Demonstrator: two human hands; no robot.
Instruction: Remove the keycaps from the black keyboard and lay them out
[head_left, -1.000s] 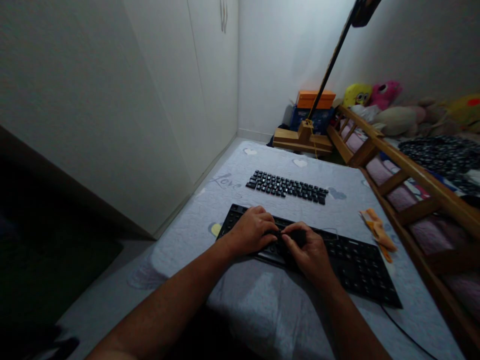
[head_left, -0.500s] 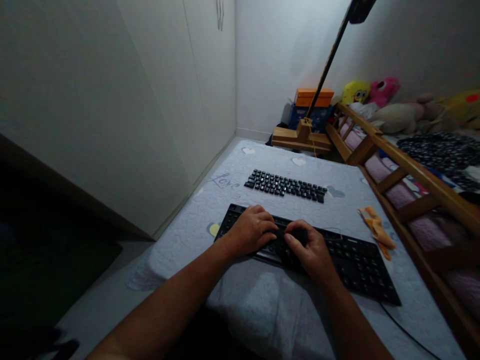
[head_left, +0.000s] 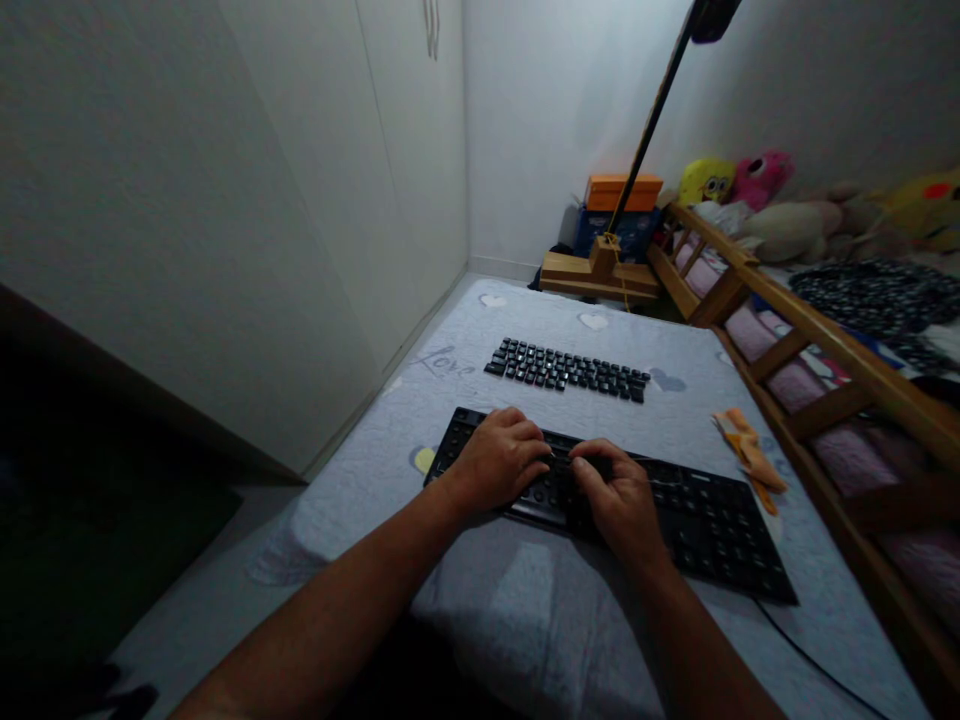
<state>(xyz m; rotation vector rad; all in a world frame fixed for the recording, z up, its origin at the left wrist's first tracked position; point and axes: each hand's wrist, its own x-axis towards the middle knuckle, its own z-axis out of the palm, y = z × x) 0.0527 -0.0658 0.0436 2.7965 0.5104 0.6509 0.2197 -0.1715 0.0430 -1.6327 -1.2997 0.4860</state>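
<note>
A black keyboard [head_left: 720, 520] lies slanted on the cloth-covered surface, its cable running off at the lower right. Over its left part rests my left hand [head_left: 506, 455], fingers bent and pressed together near the middle of the keys. My right hand [head_left: 615, 490] is beside it, thumb and forefinger pinched around something too small to make out. A thin wire-like piece lies over the keyboard just right of that hand. Loose black keycaps [head_left: 566, 370] stand in rows on the cloth behind the keyboard.
An orange cloth item [head_left: 750, 450] lies at the right. A wooden bed rail [head_left: 832, 320] runs along the right side, with plush toys beyond. A wooden stand [head_left: 600, 272] with a slanted pole is behind the far edge. A white cabinet [head_left: 300, 200] borders the left.
The view has shifted slightly. My hands stay over the keyboard, and the fingers of my right hand have moved a little; the wire-like piece beside them sits lower over the keys.
</note>
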